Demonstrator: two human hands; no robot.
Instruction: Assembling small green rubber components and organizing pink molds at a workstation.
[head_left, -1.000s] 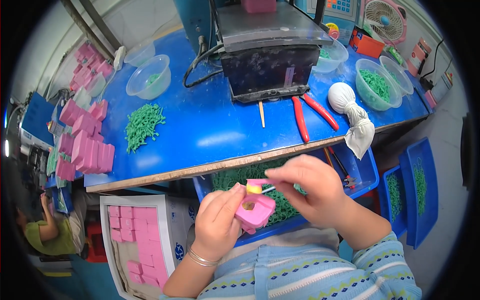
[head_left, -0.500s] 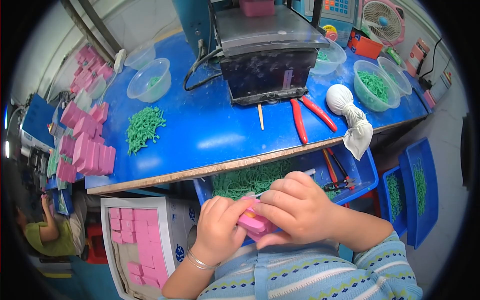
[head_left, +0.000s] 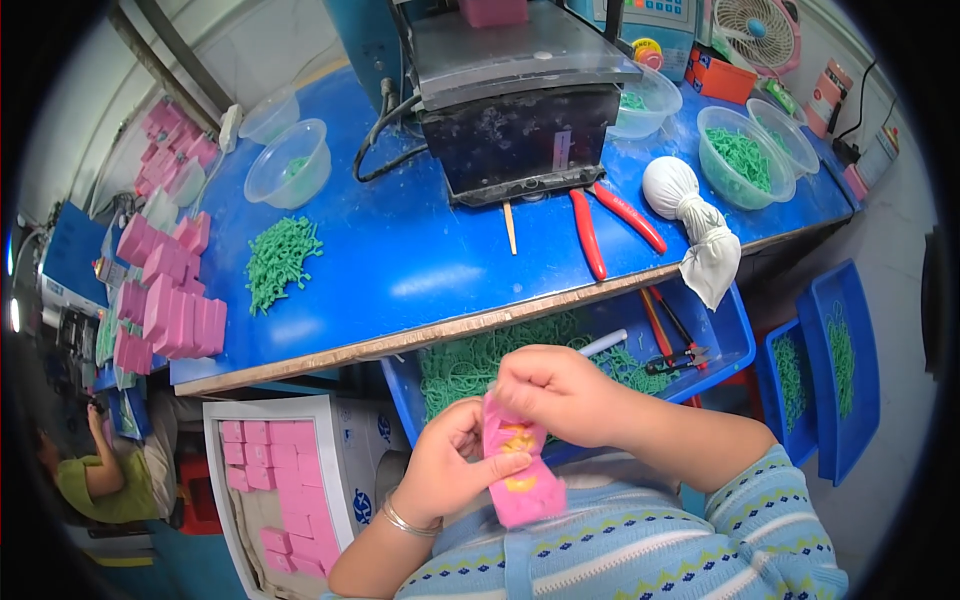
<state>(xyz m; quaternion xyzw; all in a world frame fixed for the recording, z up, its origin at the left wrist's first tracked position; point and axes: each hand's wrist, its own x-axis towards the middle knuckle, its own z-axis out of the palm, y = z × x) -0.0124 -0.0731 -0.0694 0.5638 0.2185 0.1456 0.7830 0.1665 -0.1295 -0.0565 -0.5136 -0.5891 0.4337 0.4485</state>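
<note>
In front of my body is a pink rubber mould (head_left: 528, 494) with yellow patches on its face. My left hand (head_left: 455, 465) grips its left side, the thumb laid across the front. My right hand (head_left: 560, 395) is closed with curled fingers at the mould's upper end; whether a smaller piece is in those fingers is hidden. Just beyond my hands, a blue tray (head_left: 742, 345) under the table edge holds green stringy pieces (head_left: 465, 375), a white stick (head_left: 603, 342) and small cutters (head_left: 678, 360).
On the blue table (head_left: 420, 235) are a black machine (head_left: 520, 140), red-handled pliers (head_left: 588, 235), a tied white cloth bag (head_left: 690, 205), a green pile (head_left: 282, 262) and plastic bowls (head_left: 292, 165). Pink moulds (head_left: 180, 315) are stacked left. A white box (head_left: 335, 450) holds more; another person (head_left: 105, 475) sits far left.
The mould has turned upright, its yellow-patched face now showing. My right hand has moved up and left to its upper end; the left thumb now crosses its front. The view has shifted slightly.
</note>
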